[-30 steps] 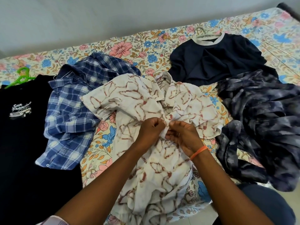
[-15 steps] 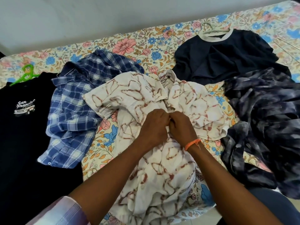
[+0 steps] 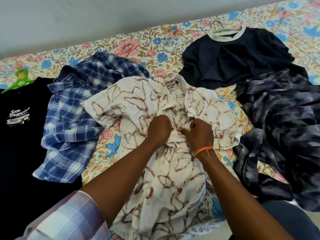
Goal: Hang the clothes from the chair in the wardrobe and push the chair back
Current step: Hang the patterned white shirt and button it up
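Note:
A white shirt with a red-brown vein pattern point(image 3: 138, 101) lies spread on the bed, collar pointing away from me. My left hand point(image 3: 160, 129) and my right hand point(image 3: 199, 134) sit close together at its chest, each pinching one front edge of the shirt below the collar. An orange thread band circles my right wrist. The fingertips are hidden in the cloth folds. No chair or wardrobe is in view.
On the floral bedsheet point(image 3: 131, 45) lie a blue plaid shirt point(image 3: 72, 116), a black printed T-shirt point(image 3: 19, 135) on a green hanger point(image 3: 19, 78), a navy T-shirt point(image 3: 233, 58) on a pale hanger point(image 3: 220, 27), and a dark mottled garment point(image 3: 280, 129). A grey wall runs behind.
Both hands have moved up the shirt front toward the collar and drawn slightly apart. The view has shifted a little.

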The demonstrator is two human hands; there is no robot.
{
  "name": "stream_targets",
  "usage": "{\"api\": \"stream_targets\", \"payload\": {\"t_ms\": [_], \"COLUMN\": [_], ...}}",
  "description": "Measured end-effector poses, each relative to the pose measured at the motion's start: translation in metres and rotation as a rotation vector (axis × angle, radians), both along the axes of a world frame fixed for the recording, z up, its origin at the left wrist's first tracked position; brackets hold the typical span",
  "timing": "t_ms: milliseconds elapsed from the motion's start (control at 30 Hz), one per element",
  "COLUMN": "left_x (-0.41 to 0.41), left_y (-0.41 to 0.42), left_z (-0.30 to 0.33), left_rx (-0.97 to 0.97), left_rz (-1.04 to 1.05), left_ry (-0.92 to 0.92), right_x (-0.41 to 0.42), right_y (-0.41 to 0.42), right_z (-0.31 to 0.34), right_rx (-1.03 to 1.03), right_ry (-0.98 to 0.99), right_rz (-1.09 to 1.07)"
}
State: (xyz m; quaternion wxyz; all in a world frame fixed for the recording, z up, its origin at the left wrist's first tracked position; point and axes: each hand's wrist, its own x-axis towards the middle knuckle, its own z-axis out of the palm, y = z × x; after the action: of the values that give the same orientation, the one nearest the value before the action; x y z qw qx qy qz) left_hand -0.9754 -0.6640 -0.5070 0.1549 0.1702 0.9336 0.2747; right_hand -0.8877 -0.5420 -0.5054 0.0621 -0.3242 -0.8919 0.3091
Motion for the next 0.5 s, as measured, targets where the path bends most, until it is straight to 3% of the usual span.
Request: {"api": "stream_targets", "payload": {"t_ms": [167, 267, 500], "left_x": [-0.003, -0.004, 0.007], "left_y": [-0.001, 0.001, 0.006], "left_z": [-0.006, -0.001, 0.023], "left_rx": [-0.024, -0.012, 0.340], "left_rz": [0.006, -0.025, 0.068], "left_ry": [-0.012, -0.055, -0.175], "right_x": [-0.002, -0.004, -0.012], "right_y": [-0.003, 0.004, 0.016], "right_z": [-0.005, -0.005, 0.037], "right_rx": [0.030, -0.119, -1.118], "right_ry": [-0.033, 0.075, 0.200], "right_rz": [0.051, -0.043, -0.422]}}
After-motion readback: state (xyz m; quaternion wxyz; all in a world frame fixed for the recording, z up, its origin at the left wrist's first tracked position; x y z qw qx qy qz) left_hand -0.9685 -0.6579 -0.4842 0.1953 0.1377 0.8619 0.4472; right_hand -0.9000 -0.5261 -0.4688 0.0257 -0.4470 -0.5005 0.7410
